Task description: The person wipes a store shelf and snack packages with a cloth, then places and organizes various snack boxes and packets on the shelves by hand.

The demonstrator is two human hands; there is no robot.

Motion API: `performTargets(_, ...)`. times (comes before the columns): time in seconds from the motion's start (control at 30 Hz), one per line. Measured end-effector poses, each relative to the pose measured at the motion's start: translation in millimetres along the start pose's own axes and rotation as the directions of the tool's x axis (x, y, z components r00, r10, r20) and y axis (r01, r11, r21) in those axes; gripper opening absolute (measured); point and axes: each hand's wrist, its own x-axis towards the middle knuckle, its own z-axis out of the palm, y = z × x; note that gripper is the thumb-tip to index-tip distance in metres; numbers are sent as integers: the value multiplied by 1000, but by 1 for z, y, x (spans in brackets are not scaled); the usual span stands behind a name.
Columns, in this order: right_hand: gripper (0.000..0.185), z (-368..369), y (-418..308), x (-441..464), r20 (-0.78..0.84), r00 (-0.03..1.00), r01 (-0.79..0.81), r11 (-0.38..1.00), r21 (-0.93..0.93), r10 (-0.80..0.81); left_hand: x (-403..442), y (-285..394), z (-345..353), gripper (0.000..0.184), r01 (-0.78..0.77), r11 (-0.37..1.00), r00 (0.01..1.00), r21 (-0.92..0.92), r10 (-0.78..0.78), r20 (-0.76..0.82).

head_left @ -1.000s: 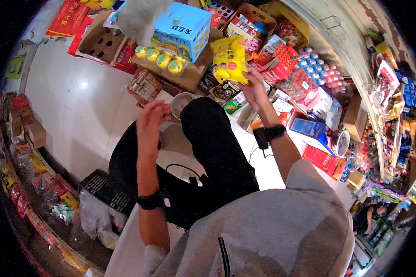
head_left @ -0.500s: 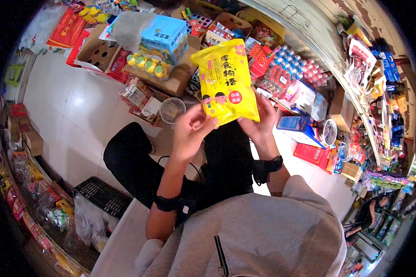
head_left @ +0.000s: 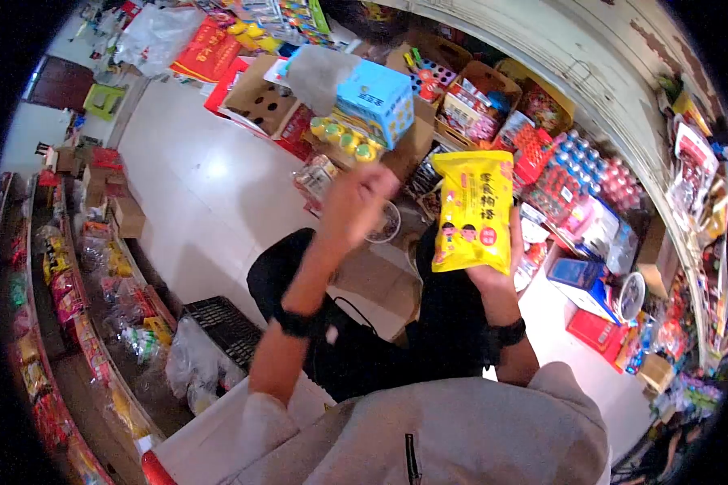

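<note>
My right hand grips a yellow snack bag by its lower right side. The bag looks puffed up, stands nearly upright, and shows dark Chinese lettering, two cartoon faces and a red round spot. To the left of the bag and apart from it, my left hand is raised and smeared by motion, so its fingers are hard to make out. Partly behind that hand is a clear round plastic tub. A pack of yellow bottles with green caps lies just beyond it.
A blue carton and an open cardboard box stand ahead on the floor. Packs of red-and-blue goods lie to the right. Shelves of snack packets run along the left, near a black crate.
My left hand has let go of the yellow bag and moved away to the left. My right hand alone holds the bag now. The view has shifted, moving the surroundings rightward and down.
</note>
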Motion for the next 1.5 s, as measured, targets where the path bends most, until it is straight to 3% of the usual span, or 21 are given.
performTargets(0.03,65,1,-2,-1,-3,1000,-2,1000,-7,2,32,-25,-12,25,-170,964,927,204,227,-298)
performTargets(0.1,65,5,-2,-2,-44,999,27,999,-47,-29,85,-29,-49,31,-260,863,758,434,460,-461)
performTargets(0.33,62,5,-9,-18,-122,990,61,996,-59,-67,207,-69,-81,43,-106,427,781,898,594,-190)
performTargets(0.4,60,-8,-9,-18,-27,957,233,820,-523,-289,210,-63,-87,38,12,600,872,800,385,-302)
performTargets(0.5,66,21,-13,-28,-55,997,53,998,16,-52,195,-47,-102,37,216,889,776,403,94,-624)
performTargets(0.53,64,3,-21,-26,279,959,-50,999,5,47,204,-86,-113,38,192,816,665,546,301,-684)
performTargets(0.57,61,6,-22,-31,149,989,-7,1000,-8,8,171,-65,-107,35,-116,985,688,129,173,-704)
performTargets(0.6,58,12,-19,-32,29,999,31,999,-27,-30,137,-42,-101,33,-387,862,700,-328,43,-713)
performTargets(0.63,51,3,-17,-31,4,991,132,966,-223,-134,108,-25,-96,35,-407,561,806,-721,-150,-572)
performTargets(0.67,47,8,-15,-31,29,994,112,984,-136,-109,69,-5,-85,36,-353,392,859,-849,-223,-460)
performTargets(0.7,49,3,-11,-29,-5,983,171,921,-350,-185,30,11,-72,37,-286,207,903,-936,-269,-336)
performTargets(0.73,51,3,-6,-30,-15,976,189,869,-457,-219,2,1,-56,39,-305,137,934,-942,-152,-324)
performTargets(0.77,52,4,-2,-31,-25,967,197,806,-558,-254,-13,-16,-36,44,-366,283,855,-887,-275,-440)
performTargets(0.83,51,30,2,-37,-56,994,66,944,-324,-89,-60,-4,-6,49,-128,-374,983,-918,76,-168)
performTargets(0.97,50,58,41,-33,163,978,202,781,-591,-130,-98,30,51,55,-150,-302,986,-941,-120,-118)
performTargets(1.0,51,58,49,-29,251,962,261,612,-747,-103,-107,26,72,54,-248,-165,952,-955,139,-271)
performTargets(1.03,54,58,57,-26,337,938,337,410,-847,-76,-110,26,95,54,-101,-108,979,-989,-189,-79)
performTargets(1.07,57,59,70,-24,477,878,479,99,-872,-49,-110,37,92,52,-261,231,940,-937,-161,-302)
performTargets(1.13,56,62,81,-26,518,855,519,-16,-855,39,-106,15,90,50,-235,-12,959,-972,-166,-230)
performTargets(1.27,61,79,86,-41,571,792,610,-325,-723,216,-112,5,83,50,-251,-46,913,-967,-343,-221)
performTargets(1.5,60,84,87,-58,508,759,644,-356,-677,407,-100,-43,57,52,-224,-246,959,-943,-226,-169)
